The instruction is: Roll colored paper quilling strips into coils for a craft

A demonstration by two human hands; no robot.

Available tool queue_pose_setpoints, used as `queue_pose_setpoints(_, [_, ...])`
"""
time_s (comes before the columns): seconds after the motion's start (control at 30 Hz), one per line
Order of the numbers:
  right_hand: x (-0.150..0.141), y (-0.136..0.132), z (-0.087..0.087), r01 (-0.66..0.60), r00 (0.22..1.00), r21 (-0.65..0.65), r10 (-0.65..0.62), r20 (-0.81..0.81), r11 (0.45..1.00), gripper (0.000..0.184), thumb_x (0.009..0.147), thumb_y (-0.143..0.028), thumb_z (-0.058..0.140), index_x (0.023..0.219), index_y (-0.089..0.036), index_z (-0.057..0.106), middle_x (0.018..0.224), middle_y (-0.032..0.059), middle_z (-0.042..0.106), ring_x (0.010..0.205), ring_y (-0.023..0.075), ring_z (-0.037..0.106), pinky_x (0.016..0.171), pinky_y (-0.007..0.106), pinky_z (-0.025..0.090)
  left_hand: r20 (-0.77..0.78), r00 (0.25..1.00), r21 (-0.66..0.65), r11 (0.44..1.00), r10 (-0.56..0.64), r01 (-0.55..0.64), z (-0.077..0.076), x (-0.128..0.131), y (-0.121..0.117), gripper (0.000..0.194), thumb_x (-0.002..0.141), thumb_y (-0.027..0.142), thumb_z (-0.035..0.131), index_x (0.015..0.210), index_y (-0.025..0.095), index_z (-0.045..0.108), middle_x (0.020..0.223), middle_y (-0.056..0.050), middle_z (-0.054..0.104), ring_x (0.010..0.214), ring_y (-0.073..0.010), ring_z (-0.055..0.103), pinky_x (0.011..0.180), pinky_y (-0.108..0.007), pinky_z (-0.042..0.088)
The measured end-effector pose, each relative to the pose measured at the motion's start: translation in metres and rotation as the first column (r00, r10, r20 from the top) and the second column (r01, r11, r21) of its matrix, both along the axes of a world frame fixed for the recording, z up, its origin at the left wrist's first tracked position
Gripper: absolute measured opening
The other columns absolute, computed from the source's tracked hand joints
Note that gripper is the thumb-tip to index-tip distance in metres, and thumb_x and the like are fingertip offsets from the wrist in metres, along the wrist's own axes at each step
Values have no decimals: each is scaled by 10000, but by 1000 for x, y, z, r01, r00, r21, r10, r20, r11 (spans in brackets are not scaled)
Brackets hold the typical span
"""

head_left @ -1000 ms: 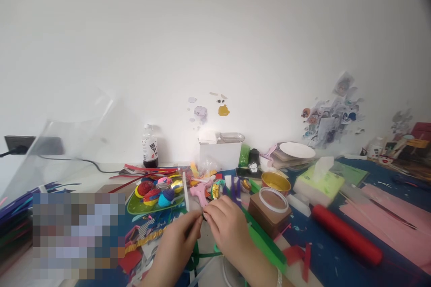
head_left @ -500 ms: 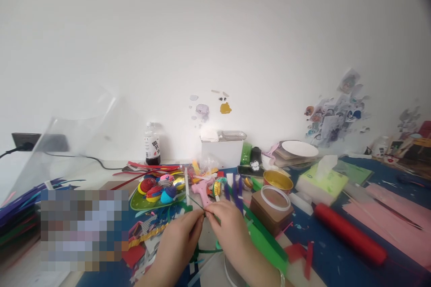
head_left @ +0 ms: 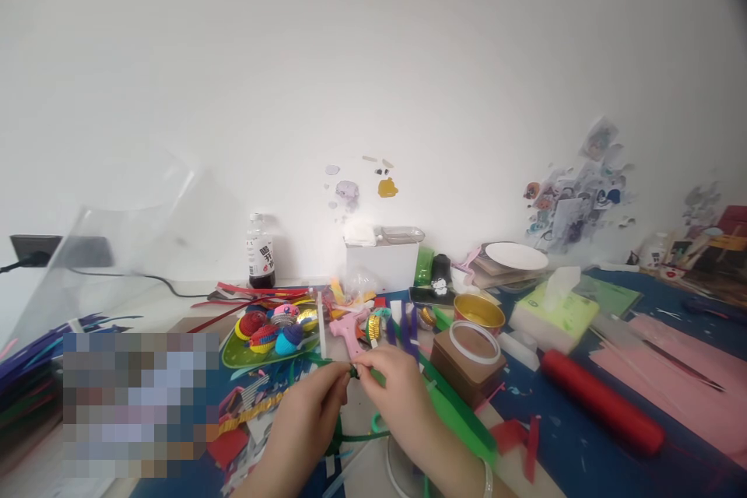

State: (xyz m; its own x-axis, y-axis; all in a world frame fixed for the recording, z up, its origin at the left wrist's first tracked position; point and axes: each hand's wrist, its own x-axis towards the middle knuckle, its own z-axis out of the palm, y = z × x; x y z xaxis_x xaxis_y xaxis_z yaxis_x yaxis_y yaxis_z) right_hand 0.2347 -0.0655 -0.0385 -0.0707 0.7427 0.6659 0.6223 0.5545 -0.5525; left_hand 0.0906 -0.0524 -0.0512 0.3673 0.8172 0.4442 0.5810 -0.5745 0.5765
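Note:
My left hand (head_left: 309, 408) and my right hand (head_left: 398, 393) meet fingertip to fingertip low in the middle of the view, both closed in a pinch. Between them is a thin dark green strip (head_left: 353, 370), mostly covered by the fingers. Just beyond the fingertips lies a pink glue gun (head_left: 348, 329). To its left, a green leaf-shaped tray (head_left: 233, 354) carries several colourful coiled balls. Under the wrists, a green strip (head_left: 365, 436) crosses the pale work surface.
Paper scraps (head_left: 230, 443) crowd the left side. On the right are a brown box (head_left: 467, 373) bearing a white ring (head_left: 454, 334), a gold tin (head_left: 493, 317), a tissue pack (head_left: 542, 323) and a red roll (head_left: 601, 401). A bottle (head_left: 261, 253) stands by the wall.
The loose end of green strip that stuck out up and left of the fingertips no longer shows clearly. Both hands stay pinched together almost in place; the view has shifted slightly.

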Motion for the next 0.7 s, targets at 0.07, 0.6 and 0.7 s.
queue_pose_setpoints(0.07, [3, 0, 3, 13, 1000, 3, -13, 4, 1000, 213, 739, -83, 476, 741, -194, 657, 728, 28, 658, 699, 158, 590, 636, 237, 427, 20, 1000, -42, 999, -2, 3, 2, 0, 0, 221, 866, 315, 351, 814, 224, 546, 667, 14, 606, 617, -145, 579, 586, -206, 423])
queue_pose_setpoints(0.6, [43, 6, 24, -108, 994, 85, 108, -2, 991, 168, 736, -291, 626, 880, -208, 598, 827, 30, 582, 782, 179, 529, 701, 284, 426, 91, 996, -188, 982, 22, -4, 5, 1, 0, 241, 855, 377, 345, 735, 220, 484, 599, 43, 516, 565, -140, 516, 534, -208, 360])
queue_pose_setpoints(0.7, [28, -1, 23, -129, 980, 131, 107, 168, 983, 210, 713, -289, 672, 895, -211, 599, 822, 33, 586, 797, 188, 508, 682, 287, 419, 110, 994, -179, 983, -5, 25, 0, 2, 2, 235, 855, 367, 347, 728, 219, 478, 604, 42, 514, 578, -140, 520, 553, -209, 367])
